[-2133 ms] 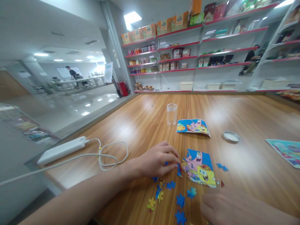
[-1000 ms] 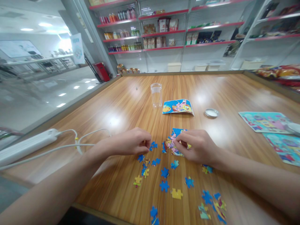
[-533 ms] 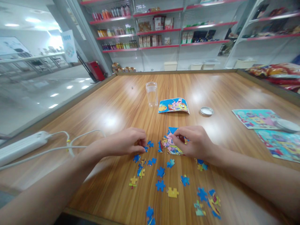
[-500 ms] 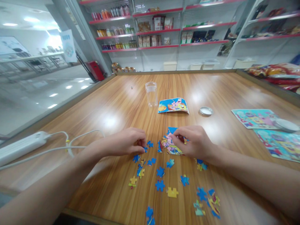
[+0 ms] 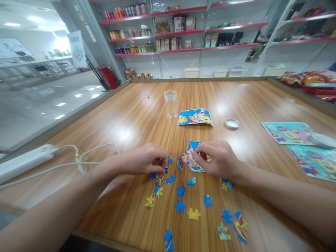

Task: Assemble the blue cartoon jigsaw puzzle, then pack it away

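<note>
My left hand (image 5: 151, 159) is closed, its fingertips bent down to the wood, with a blue puzzle piece (image 5: 166, 170) showing at the thumb and partly covered. Just beyond them lies another blue piece (image 5: 170, 160). My right hand (image 5: 220, 157) covers the right side of a partly joined cartoon puzzle (image 5: 193, 166), thumb and forefinger pinched together over it. Whether something small sits in that pinch is hidden. Nearer to me, loose pieces are scattered, among them a yellow one (image 5: 193, 214), a blue one (image 5: 180, 206) and a mixed-colour group (image 5: 240, 225).
Behind the puzzle stand a clear plastic jar (image 5: 171, 105) and a curved picture card (image 5: 195, 117). A round lid (image 5: 232, 123) lies to their right. Two picture sheets (image 5: 286, 131) are at far right, a second lid (image 5: 325, 140) on them. At left are a white power strip (image 5: 28, 162) and cables.
My left hand has shifted slightly right, over the blue pieces at its fingertips. My right hand stays on the puzzle. The whole view has moved a little.
</note>
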